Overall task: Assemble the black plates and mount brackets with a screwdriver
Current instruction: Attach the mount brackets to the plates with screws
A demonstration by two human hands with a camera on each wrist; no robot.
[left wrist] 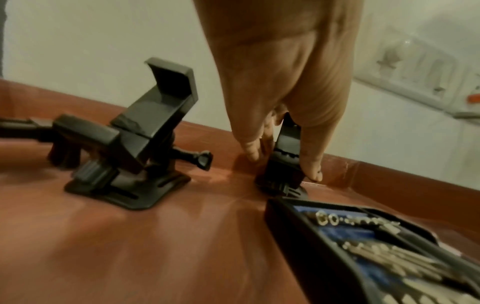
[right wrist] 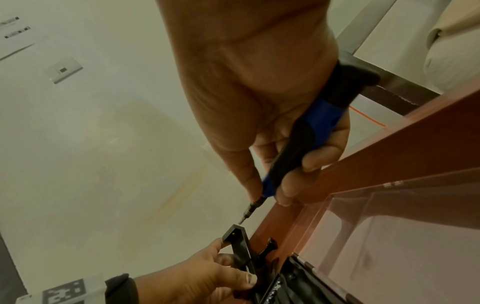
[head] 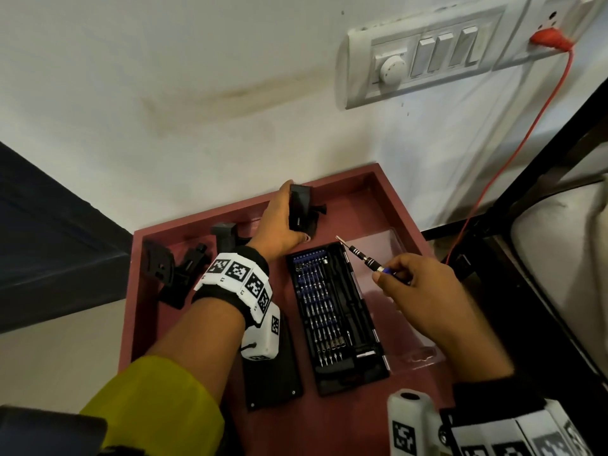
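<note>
Left hand [head: 279, 225] gripping a black mount bracket [head: 300, 209] at the far side of the red tray [head: 404, 209], fingers [left wrist: 311, 164] and thumb curled round its upright clamp part, holding it standing on the tray floor close to the far wall. Thumb-screw knob of that bracket sticking out toward the right.

Right hand [head: 418, 291] gripping the screwdriver [head: 365, 258], fingers [right wrist: 311, 162] wrapped round the blue-and-black handle, thumb and forefinger pinching near the shaft. Bit tip pointing up and left toward the held bracket, hovering just short of it, not touching; in the right wrist view, tip sitting just above the bracket's top edge.

Bit set case [head: 339, 311] lying open in the middle of the tray, rows of bits showing, clear lid [head: 394, 291] folded out to its right under the right hand.

Black plate [head: 273, 373] lying flat just left of the case, partly under the left wrist.

Second mount bracket [left wrist: 135, 139] standing on its slotted base at the tray's left, well apart from the held one; further black bracket parts [head: 171, 274] lying beside it near the left wall.

Switch panel [head: 424, 57] on the wall behind, orange cable [head: 526, 126] hanging from a socket.
</note>
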